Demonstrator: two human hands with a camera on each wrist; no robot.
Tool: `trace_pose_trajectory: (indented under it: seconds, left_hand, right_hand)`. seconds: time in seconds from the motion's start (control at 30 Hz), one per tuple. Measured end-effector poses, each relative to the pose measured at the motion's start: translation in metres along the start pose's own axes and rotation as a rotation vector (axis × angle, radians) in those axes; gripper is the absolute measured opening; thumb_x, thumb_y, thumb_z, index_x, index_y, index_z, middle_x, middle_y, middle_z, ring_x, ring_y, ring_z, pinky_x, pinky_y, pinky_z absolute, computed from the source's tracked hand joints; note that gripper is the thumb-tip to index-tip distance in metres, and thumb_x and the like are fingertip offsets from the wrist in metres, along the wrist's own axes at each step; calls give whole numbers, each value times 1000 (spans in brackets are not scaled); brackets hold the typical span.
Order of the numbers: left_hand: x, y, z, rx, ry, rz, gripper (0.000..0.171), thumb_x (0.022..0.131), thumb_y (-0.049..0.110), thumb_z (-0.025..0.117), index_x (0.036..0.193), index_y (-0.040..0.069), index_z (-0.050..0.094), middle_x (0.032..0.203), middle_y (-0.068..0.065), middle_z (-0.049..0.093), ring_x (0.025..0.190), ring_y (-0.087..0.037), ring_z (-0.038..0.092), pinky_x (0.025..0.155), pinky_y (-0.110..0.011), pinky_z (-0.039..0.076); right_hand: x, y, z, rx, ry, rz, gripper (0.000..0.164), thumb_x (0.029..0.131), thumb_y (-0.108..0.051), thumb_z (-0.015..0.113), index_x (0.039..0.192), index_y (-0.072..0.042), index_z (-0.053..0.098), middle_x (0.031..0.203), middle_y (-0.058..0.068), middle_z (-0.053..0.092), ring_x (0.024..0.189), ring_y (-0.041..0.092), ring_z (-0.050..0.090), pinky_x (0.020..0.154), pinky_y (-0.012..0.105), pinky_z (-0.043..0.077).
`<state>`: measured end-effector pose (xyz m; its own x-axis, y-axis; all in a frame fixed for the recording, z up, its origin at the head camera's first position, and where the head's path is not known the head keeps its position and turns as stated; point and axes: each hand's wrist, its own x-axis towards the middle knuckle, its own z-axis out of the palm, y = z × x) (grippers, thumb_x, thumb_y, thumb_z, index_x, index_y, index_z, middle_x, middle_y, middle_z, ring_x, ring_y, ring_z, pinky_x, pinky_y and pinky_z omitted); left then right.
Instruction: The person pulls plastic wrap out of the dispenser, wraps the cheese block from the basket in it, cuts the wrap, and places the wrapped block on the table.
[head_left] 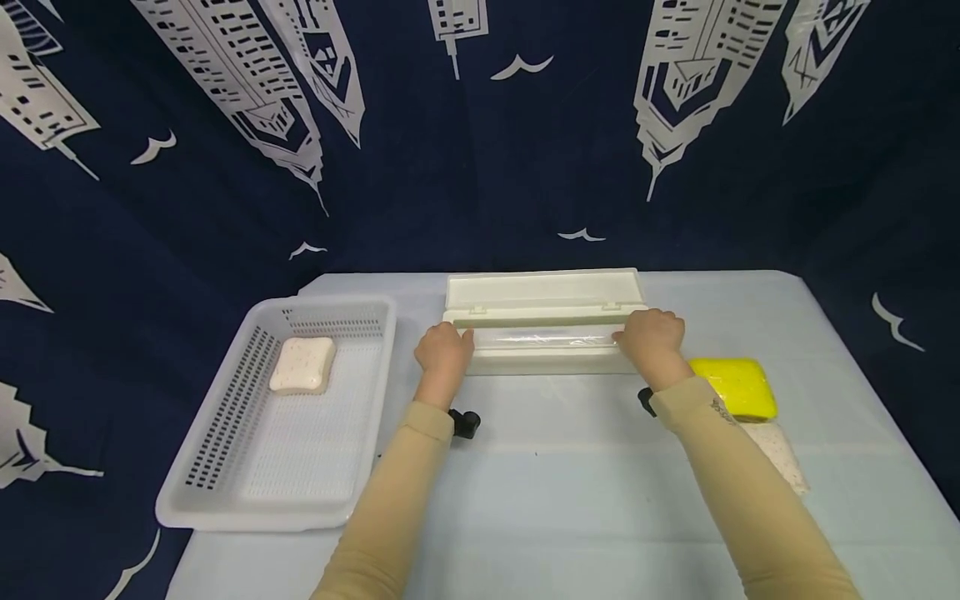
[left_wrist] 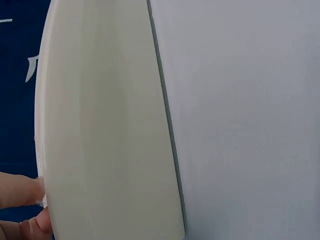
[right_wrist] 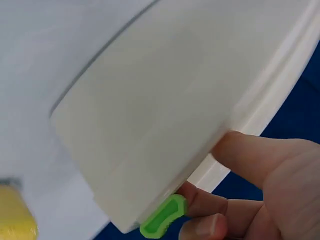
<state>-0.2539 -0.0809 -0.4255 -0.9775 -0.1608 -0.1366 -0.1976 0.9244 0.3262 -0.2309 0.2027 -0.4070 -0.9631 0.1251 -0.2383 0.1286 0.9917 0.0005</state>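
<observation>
A long off-white cling film dispenser point(head_left: 551, 361) lies at the table's far edge with its lid point(head_left: 543, 292) raised. Clear cling film point(head_left: 551, 337) stretches shiny across its opening. At the left end, my left hand point(head_left: 444, 352) pinches the film's edge between thumb and finger; a crinkled bit shows between them in the left wrist view. My right hand point(head_left: 654, 340) has thumb and curled fingers at the right end of the film, fingertips right at the rim. Beside those fingers sits a green slider point(right_wrist: 164, 217) at the dispenser's end.
A white perforated basket point(head_left: 386, 375) stands on the left, with a pale, squarish block point(head_left: 302, 365) inside. To the right lie a bright yellow wrapped block point(head_left: 735, 387) and a pale speckled slab point(head_left: 780, 454), partly behind my sleeve. A dark blue patterned curtain point(head_left: 465, 167) hangs behind the table.
</observation>
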Motion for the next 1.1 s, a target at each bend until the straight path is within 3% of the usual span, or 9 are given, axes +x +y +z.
trace_pose_trajectory:
  seconds: [0.1, 0.23, 0.33, 0.43, 0.53, 0.63, 0.8, 0.93, 1.1]
  left_hand:
    - [0, -3, 1, -44, -22, -3, 35, 98, 30, 55, 89, 0, 69, 85, -14, 68, 74, -25, 65, 60, -37, 53]
    - [2, -10, 2, -213, 12, -3, 35, 97, 24, 52, 66, 7, 54, 66, -6, 54, 59, -18, 49, 48, -30, 38]
    - [4, -15, 0, -372, 27, 0, 35, 97, 24, 51, 68, 6, 58, 67, -8, 60, 61, -20, 52, 50, -28, 36]
    - [6, -18, -3, -504, 3, -19, 34, 99, 28, 53, 84, 3, 70, 85, -12, 73, 76, -25, 62, 60, -30, 43]
    - [9, -18, -4, -591, -32, -45, 37, 100, 32, 52, 95, 2, 73, 99, -14, 75, 89, -28, 63, 73, -34, 46]
    - [12, -17, -4, -644, -39, -60, 38, 101, 33, 52, 95, 2, 74, 103, -16, 74, 95, -30, 61, 82, -38, 46]
    - [17, -17, -3, -718, -33, -71, 36, 101, 32, 54, 97, 2, 73, 102, -15, 75, 110, -31, 61, 92, -41, 46]
    - [18, -16, -2, -753, -36, -86, 35, 100, 32, 56, 100, 1, 72, 102, -14, 75, 114, -30, 61, 94, -41, 45]
    - [20, -13, 0, -793, -35, -94, 34, 100, 31, 57, 102, 1, 72, 100, -13, 75, 110, -29, 61, 93, -40, 45]
  right_hand:
    - [3, 1, 0, 130, -83, 67, 59, 94, -40, 61, 108, 18, 62, 92, 27, 66, 79, 32, 62, 70, 41, 53]
    - [7, 4, 2, 280, -120, 138, 63, 92, -37, 65, 116, 20, 56, 96, 27, 64, 74, 27, 57, 58, 32, 50]
    - [8, 7, 5, 342, -99, 141, 60, 92, -34, 65, 116, 21, 57, 102, 31, 65, 77, 30, 60, 58, 34, 51]
    - [7, 10, 6, 378, -89, 119, 55, 94, -34, 62, 115, 17, 61, 110, 33, 64, 87, 36, 63, 66, 40, 54]
    - [6, 11, 8, 418, -64, 82, 47, 95, -33, 61, 111, 10, 66, 113, 30, 64, 96, 39, 61, 75, 44, 53]
    - [6, 9, 11, 499, 32, 9, 33, 94, -28, 63, 104, 3, 68, 104, 24, 65, 93, 36, 58, 78, 44, 49]
    - [5, -14, 20, 605, 220, -222, 27, 89, -19, 70, 105, 2, 71, 98, 17, 67, 92, 33, 60, 85, 46, 48]
    - [3, -39, 27, 561, 270, -323, 31, 87, -18, 74, 110, 3, 71, 105, 18, 68, 101, 35, 63, 89, 47, 50]
    - [2, -47, 34, 448, 423, -399, 17, 84, -7, 74, 97, 4, 74, 92, 16, 69, 89, 33, 63, 78, 42, 55]
